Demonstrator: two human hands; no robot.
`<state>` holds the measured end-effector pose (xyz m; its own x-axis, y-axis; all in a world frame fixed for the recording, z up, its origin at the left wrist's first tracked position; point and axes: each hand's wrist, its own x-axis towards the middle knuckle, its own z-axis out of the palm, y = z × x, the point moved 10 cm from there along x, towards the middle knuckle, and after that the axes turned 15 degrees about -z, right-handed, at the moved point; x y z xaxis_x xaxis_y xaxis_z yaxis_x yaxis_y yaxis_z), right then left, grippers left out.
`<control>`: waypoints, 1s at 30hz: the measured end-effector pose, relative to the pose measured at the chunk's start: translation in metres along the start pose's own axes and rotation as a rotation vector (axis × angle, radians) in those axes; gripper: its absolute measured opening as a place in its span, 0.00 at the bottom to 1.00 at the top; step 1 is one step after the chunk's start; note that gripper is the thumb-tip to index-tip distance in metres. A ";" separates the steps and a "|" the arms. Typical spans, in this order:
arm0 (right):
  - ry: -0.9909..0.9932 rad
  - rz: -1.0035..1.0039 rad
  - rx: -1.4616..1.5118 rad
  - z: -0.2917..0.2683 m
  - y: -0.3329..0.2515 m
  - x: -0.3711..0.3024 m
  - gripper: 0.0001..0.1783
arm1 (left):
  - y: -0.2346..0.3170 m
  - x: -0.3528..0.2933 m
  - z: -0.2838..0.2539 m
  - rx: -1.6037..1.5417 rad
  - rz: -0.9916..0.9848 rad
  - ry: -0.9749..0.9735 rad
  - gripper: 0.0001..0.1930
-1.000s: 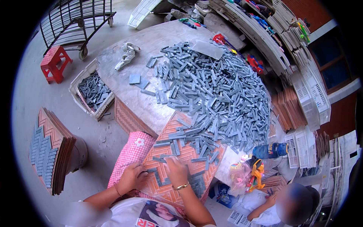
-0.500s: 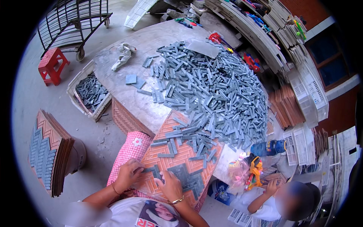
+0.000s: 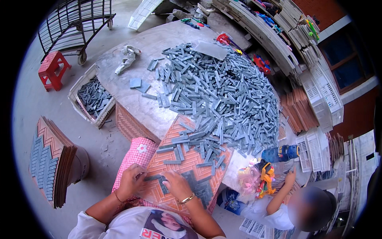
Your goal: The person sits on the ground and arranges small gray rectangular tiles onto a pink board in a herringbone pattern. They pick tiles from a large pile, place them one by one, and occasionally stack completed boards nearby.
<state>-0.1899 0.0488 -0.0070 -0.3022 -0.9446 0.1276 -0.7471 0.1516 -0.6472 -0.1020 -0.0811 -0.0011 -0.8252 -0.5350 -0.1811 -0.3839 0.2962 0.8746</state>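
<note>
An orange-brown herringbone tray [image 3: 159, 159] lies slanted before me, its grooves partly filled with grey strip tiles [image 3: 197, 185]. Over its left edge my left hand [image 3: 134, 179] is curled, fingertips pinched beside a dark strip; whether they grip it is hard to see. My right hand [image 3: 178, 186] hovers low over the laid strips, thumb and forefinger apart, with nothing visible held. Loose grey strips [image 3: 172, 162] lie across the tray's upper part, spilling from a large pile of strips [image 3: 227, 95] on the table.
A pink checked cloth [image 3: 133, 159] pads the tray's left side. Stacked trays [image 3: 59, 159] and a crate of strips [image 3: 93, 97] stand left, near a red stool [image 3: 53, 71]. At right are a blue bottle [image 3: 280, 153], bagged toys [image 3: 254, 179] and another person's arm [image 3: 280, 193].
My right hand has shifted slightly left and up, and my left hand slightly left. The other person's hand has reached up toward the bottle. The whole view has shifted a little.
</note>
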 end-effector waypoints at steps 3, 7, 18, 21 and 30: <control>0.054 0.058 0.003 -0.002 0.001 -0.001 0.17 | 0.004 0.003 0.001 0.015 -0.002 -0.006 0.05; 0.088 0.164 0.002 -0.002 0.006 -0.004 0.15 | 0.009 0.007 0.010 -0.005 0.009 -0.020 0.04; 0.051 0.058 -0.071 -0.006 0.000 0.000 0.18 | 0.014 0.023 0.008 0.058 0.043 0.002 0.04; 0.037 0.084 -0.146 -0.008 -0.006 0.003 0.18 | 0.009 0.019 0.011 0.056 0.001 -0.017 0.04; 0.124 0.229 0.020 -0.025 0.028 -0.002 0.18 | 0.018 0.019 0.018 0.028 0.088 -0.008 0.04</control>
<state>-0.2250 0.0617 -0.0066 -0.5331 -0.8435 0.0662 -0.6395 0.3505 -0.6842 -0.1318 -0.0712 0.0026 -0.8593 -0.5000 -0.1079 -0.3215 0.3639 0.8742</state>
